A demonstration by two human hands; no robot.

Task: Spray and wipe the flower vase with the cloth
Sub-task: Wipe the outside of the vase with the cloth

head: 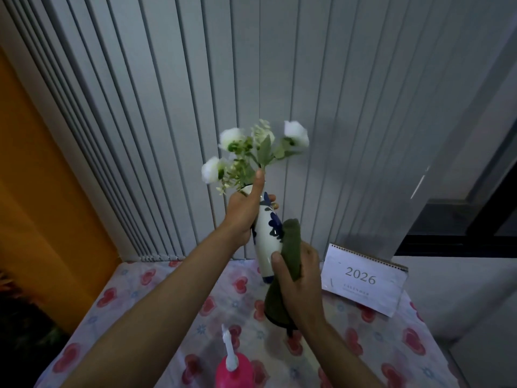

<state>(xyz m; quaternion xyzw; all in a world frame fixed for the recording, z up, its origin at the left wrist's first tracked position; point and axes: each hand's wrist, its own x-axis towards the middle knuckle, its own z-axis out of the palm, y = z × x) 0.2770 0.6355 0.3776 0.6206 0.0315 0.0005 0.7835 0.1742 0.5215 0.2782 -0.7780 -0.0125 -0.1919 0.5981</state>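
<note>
A slim white vase [265, 245] with blue floral marks is held up in the air, tilted, with white flowers [251, 152] and green leaves sticking out of its top. My left hand [244, 214] grips the vase's neck, thumb pointing up along the stems. My right hand [298, 284] holds a dark green cloth [289, 247] pressed against the vase's lower right side; the cloth's tail hangs below the hand. A pink spray bottle [233, 368] with a white nozzle stands on the table at the bottom centre.
The table [140, 312] wears a white cover with red hearts. A white 2026 desk calendar [363, 281] stands at its back right. Grey vertical blinds [195, 93] hang behind; an orange wall [33, 191] is at the left.
</note>
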